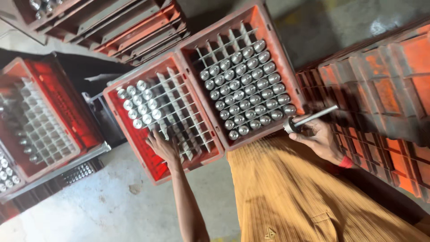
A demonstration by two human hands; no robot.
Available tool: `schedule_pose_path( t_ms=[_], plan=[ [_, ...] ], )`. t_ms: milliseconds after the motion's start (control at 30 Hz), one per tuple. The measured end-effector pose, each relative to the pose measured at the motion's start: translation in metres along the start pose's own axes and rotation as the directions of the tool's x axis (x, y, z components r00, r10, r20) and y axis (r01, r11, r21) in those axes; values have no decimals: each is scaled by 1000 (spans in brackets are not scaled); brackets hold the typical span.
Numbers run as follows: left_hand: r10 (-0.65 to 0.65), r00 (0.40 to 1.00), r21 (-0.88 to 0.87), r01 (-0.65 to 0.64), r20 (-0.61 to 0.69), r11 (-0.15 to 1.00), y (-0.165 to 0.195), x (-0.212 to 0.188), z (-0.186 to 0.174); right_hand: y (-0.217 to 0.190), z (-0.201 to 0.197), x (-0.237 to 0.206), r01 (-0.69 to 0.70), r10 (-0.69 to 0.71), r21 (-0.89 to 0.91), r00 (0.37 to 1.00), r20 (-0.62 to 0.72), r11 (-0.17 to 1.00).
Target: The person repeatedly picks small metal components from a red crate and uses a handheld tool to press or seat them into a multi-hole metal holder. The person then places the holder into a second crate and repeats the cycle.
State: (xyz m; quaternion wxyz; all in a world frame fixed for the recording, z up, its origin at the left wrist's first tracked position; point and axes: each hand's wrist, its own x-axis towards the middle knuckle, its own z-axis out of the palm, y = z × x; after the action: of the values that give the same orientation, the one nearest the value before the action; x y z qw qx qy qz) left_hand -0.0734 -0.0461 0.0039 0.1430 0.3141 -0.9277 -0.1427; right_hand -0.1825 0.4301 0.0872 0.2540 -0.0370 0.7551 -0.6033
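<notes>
At the frame's centre, my left hand (163,148) rests flat, fingers released, on the gridded red crate (134,148); my right hand (319,136) clenches a metal rod (311,118).

Bare forearms, a red band at the right wrist (346,162), mustard-striped ribbed trousers (291,192).

Shiny bare-metal cylinders (245,85) fill matt red plastic crates (264,18); the rod tool (313,117) is polished steel, the floor (89,210) at 7 o'clock rough concrete
</notes>
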Motion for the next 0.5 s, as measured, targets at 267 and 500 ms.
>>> schedule_pose_path(
  t_ms=[267, 500],
  plan=[
    [0, 1000, 173, -1, 5, 985, 0, 67, 25, 1, 46, 2, 35, -34, -13, 993, 110, 999],
    [-14, 991, -407, -40, -130, 912, 4, 40, -30, 15, 45, -2, 139, -122, -98, 980, 157, 985]
  ],
)
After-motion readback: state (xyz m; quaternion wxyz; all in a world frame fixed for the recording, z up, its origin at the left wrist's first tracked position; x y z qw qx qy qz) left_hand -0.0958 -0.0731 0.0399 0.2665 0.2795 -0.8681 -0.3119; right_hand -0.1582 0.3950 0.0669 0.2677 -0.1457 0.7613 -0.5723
